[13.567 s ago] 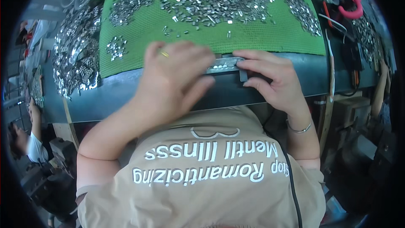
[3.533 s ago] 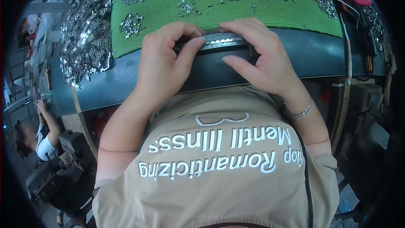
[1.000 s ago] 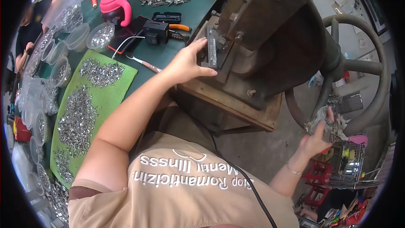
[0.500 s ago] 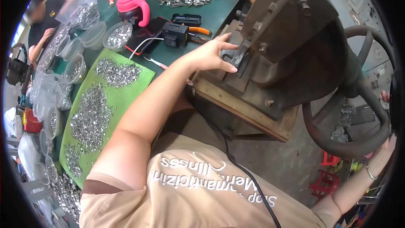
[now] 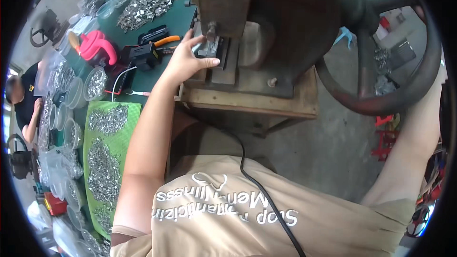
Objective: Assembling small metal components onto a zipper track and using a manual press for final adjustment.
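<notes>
My left hand [image 5: 186,61] spreads its thumb and fingers around a small dark metal tooling block [image 5: 212,47] on the press bed. The thumb lies by the block's near end and the fingers by its far side. Just above them stands the press ram [image 5: 223,4], part of a heavy dark hand press [image 5: 295,24]. On the right, my right forearm [image 5: 423,109] stretches up beside the press's big handwheel [image 5: 352,97]. The wheel rim and the dark picture edge hide my right hand's fingers.
A wooden stand [image 5: 247,102] carries the press. Metal pieces cover a green mat [image 5: 126,133] and form a far pile [image 5: 150,7]. Nearby are a pink-lidded mug [image 5: 97,47], orange-handled pliers [image 5: 167,40] and a black cable [image 5: 243,157]. A person [image 5: 31,100] sits at the far left.
The view has turned, so the press and table sit farther left. My left hand stays at the block with fingers spread. My right arm and the handwheel appear higher in the picture.
</notes>
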Demonstrator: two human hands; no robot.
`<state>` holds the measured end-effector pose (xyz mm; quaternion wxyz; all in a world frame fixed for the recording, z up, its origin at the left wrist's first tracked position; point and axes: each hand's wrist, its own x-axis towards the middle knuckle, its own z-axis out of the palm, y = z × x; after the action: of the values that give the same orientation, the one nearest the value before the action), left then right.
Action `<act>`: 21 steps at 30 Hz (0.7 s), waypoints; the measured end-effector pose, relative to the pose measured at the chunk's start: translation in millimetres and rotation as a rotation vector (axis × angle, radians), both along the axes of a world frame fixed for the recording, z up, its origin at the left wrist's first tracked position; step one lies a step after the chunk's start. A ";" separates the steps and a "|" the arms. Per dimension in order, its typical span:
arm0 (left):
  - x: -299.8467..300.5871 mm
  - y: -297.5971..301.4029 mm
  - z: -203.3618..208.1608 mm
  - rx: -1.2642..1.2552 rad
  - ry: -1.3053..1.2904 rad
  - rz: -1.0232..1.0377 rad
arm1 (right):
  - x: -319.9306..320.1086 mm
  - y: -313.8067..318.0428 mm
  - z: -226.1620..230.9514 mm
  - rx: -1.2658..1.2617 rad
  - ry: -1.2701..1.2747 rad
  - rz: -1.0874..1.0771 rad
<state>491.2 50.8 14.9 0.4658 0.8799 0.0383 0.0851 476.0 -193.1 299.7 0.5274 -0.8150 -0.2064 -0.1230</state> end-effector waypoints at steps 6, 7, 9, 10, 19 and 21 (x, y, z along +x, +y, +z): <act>-3.7 -14.7 1.6 -0.101 -0.066 0.016 | -0.7 -189.5 -176.6 0.329 -0.600 0.037; -1.7 -17.8 -0.3 -0.045 -0.074 -0.014 | -5.2 -194.2 -157.7 0.308 -0.517 0.032; 3.5 -20.3 -3.6 -0.059 -0.024 -0.025 | -1.4 -206.7 -111.5 0.262 -0.339 0.042; 7.5 -15.3 -10.7 -0.064 -0.020 -0.004 | 6.0 -213.9 -87.9 0.276 -0.221 0.043; -5.3 -17.6 4.8 -0.003 -0.001 0.032 | 12.6 -225.1 -153.6 0.192 -0.639 0.116; 6.5 -16.1 -15.4 0.012 -0.012 0.015 | 2.0 -209.9 -149.8 0.329 -0.534 0.012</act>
<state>497.7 34.7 -0.4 0.4600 0.8819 0.0416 0.0942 478.0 -403.0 149.9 0.5800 -0.6562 -0.3198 -0.3616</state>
